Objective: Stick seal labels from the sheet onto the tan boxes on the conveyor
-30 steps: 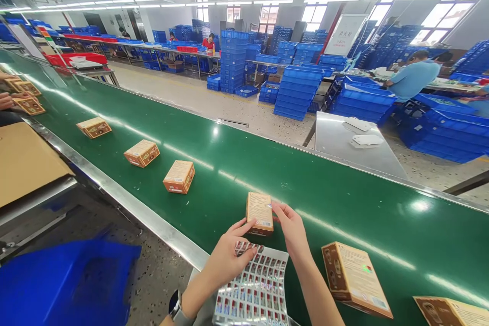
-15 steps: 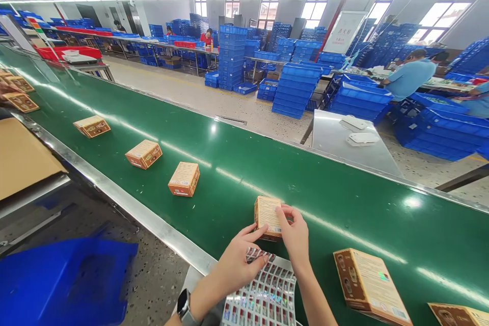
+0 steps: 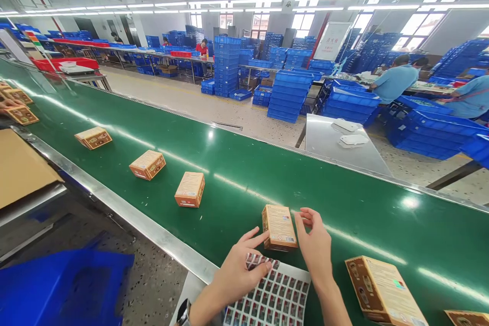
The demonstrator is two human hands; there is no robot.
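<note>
One box lies on the belt, long axis roughly fore-and-aft. The left grip, nearer, pinches the sheet, index finger touching the box's left edge; the right grip, released, stands just beside the box's right edge.

Left hand: holds sticker sheet | right hand: just beside box | box: on green belt, 1 small sticker on top
</note>
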